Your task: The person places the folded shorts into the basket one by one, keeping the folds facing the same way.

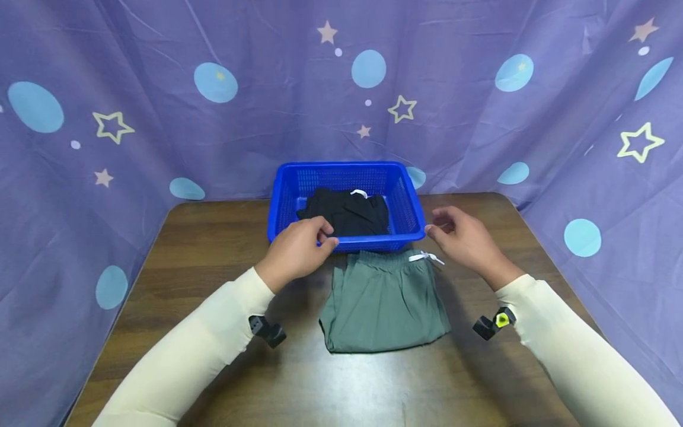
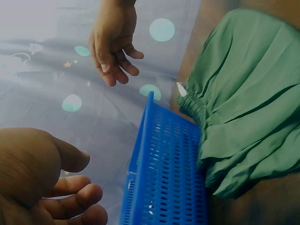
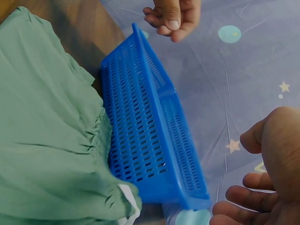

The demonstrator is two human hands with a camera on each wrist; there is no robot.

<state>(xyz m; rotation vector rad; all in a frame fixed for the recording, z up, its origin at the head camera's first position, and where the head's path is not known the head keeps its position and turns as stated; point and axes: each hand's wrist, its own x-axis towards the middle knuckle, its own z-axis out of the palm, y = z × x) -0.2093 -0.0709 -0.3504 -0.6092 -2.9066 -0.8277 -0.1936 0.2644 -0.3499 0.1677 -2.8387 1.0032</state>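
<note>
Left hand near the left part of the front rim of the blue basket; right hand just beside its front-right corner. On these 2, fingers loosely bent, thumb apart from fingertips. Basket at far side of table, 1 black garment inside. Green garment folded in front, waistband toward basket, white drawstring at right.

place: curtained nook, room type cannot be told | shown by: purple curtain with star-and-oval print at back, left and right | furniture: wood-grain surface close against the curtain
</note>
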